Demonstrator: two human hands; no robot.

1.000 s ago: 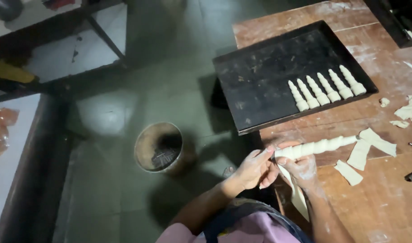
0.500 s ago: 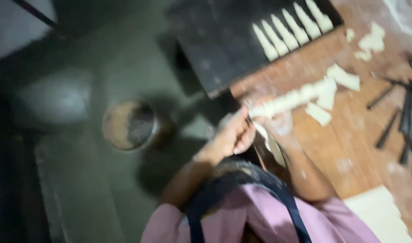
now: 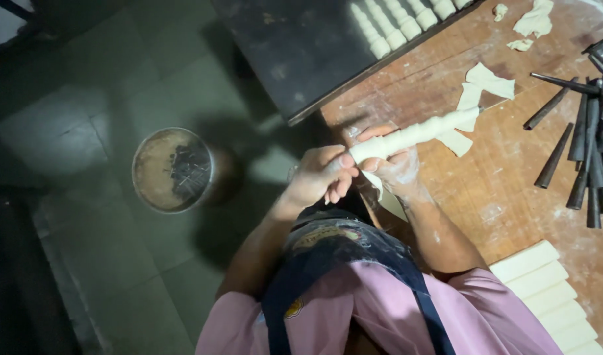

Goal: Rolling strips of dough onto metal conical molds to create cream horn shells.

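A long dough-wrapped cone lies slantwise at the near edge of the wooden table, its thick end toward the person and its thin end reaching up over a few flat dough scraps. Both hands meet at the thick end. The left hand has its fingers curled closed around that end, the fingertips pressing the dough. The right hand, dusted with flour, cups the cone from beneath and beside, with fingers wrapped against it; a loose strip of dough hangs down from below this hand.

Beyond the hands, a dark baking tray overhangs the table's corner, with a row of finished dough-wrapped cones lined up at its far side. To the right of the table lies a heap of bare dark metal cone moulds, some scattered apart from the pile. Near the person's right elbow, pale dough strips sit side by side in a neat stack. On the tiled floor, left of the table, stands a round bucket holding dark bits.
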